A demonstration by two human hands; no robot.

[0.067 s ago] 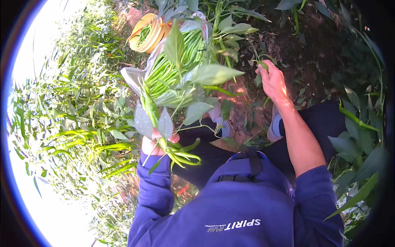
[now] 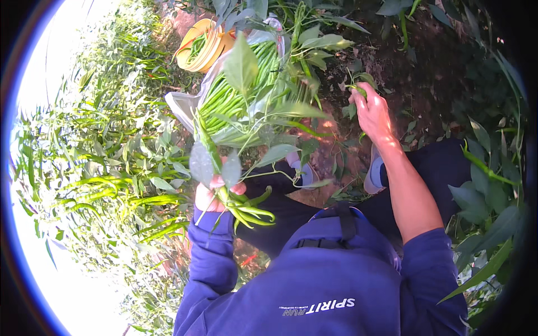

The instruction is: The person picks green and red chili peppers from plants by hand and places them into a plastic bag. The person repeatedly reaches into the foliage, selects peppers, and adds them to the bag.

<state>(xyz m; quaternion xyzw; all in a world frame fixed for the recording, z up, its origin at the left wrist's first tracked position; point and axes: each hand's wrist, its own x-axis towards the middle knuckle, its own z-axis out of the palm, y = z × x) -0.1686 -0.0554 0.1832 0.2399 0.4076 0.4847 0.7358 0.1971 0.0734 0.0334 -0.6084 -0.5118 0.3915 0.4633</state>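
My left hand [image 2: 206, 198] is closed around a bunch of long green chili peppers [image 2: 244, 211]. Their ends stick out to the right of the fist, and one long pepper reaches up past it; leaves partly cover the fingers. Farther out on the right, my right hand [image 2: 374, 115] is closed, its thumb and fingers pinching a green chili pepper [image 2: 359, 89] beside some small leaves. Beyond my left hand lies a whitish plastic bag [image 2: 180, 105] full of green chili peppers [image 2: 230, 101], with a leafy stem in front of it.
A yellow-orange round container [image 2: 208, 53] with some peppers in it stands beyond the bag. Pepper plants [image 2: 106, 193] crowd the left, and more foliage [image 2: 490, 196] lines the right. Brown soil [image 2: 336, 120] shows between my shoes [image 2: 374, 173].
The leaves and stem in front of the bag have swayed, uncovering more peppers. My left hand has shifted very slightly; my right hand is almost unmoved.
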